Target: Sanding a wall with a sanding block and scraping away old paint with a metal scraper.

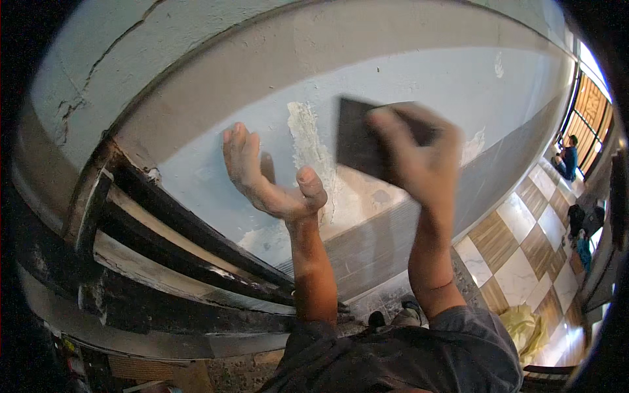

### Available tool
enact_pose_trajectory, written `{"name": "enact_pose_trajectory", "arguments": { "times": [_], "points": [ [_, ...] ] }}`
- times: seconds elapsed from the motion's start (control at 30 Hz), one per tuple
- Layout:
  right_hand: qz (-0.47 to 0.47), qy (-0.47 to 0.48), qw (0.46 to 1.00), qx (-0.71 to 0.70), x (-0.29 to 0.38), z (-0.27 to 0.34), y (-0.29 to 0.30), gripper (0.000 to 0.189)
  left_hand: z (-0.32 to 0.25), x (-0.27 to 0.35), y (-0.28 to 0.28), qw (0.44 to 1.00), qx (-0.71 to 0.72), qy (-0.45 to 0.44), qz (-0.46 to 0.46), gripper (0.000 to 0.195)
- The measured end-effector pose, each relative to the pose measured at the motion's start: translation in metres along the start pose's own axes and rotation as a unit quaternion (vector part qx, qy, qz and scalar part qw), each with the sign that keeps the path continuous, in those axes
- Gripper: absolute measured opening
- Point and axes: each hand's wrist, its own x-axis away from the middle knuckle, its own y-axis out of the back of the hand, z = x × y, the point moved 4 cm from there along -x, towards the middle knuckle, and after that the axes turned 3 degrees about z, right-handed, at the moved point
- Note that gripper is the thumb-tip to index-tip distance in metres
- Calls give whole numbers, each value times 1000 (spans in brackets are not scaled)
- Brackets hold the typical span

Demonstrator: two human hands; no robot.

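Observation:
My right hand (427, 152) grips a dark, flat rectangular sheet (361, 135), blurred by motion; whether it is sandpaper cannot be told. The thumb lies across its face, over the light blue wall (427, 73). To the left, my left hand (275, 182) is raised with its fingers apart and nothing in it; whether it touches the wall is unclear. Between the hands runs a rough, whitish patch (304, 127) of bare or filled plaster. Below it lies a larger pale patch (366, 194), above the grey tiled skirting (363, 250).
Dark bars (196, 236) of a frame stand at the left, beside the wall. A checkered tile floor (521, 245) stretches away at the right, with a crumpled yellowish sheet (523, 329) on it. A person (569, 159) crouches far off. A crack (93, 71) marks the upper left wall.

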Motion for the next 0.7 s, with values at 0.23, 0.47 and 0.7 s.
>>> {"name": "enact_pose_trajectory", "arguments": {
  "times": [0.23,0.47,0.7],
  "points": [
    [-25,-12,999,-36,5,1,-5,15,3,-3,6,996,-88,-3,18,58],
    [63,41,996,56,6,-3,-22,17,9,-1,10,995,-95,17,11,60],
    [107,83,986,99,3,-6,-33,19,1,-4,-3,997,-11,82,-10,70]
  ]
}}
